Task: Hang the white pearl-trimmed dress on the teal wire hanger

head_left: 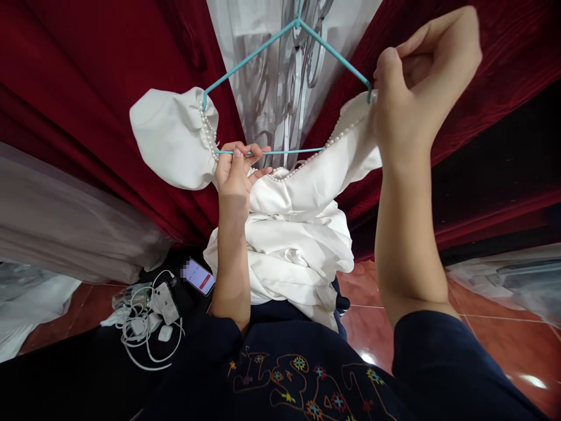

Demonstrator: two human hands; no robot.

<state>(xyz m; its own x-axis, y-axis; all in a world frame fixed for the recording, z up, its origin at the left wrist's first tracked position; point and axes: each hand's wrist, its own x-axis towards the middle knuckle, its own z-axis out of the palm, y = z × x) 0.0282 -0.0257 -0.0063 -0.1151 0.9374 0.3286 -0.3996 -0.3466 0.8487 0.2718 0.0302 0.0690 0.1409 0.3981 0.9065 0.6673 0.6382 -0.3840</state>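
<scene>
A white garment with a pearl-trimmed neckline hangs on a teal wire hanger, its lower part bunched over my lap. The left end of the hanger sits inside a puffed sleeve. Near the bottom bar, my left hand is closed on the hanger beside the pearl trim, some fingers extended. My right hand is raised at the hanger's right end, its fingers pinched together by the garment's shoulder; what they hold is hidden.
Dark red curtains hang on both sides of a pale sheer cloth. At the lower left, a lit phone, a second phone and tangled white cables lie on a black surface. Red floor tiles show at right.
</scene>
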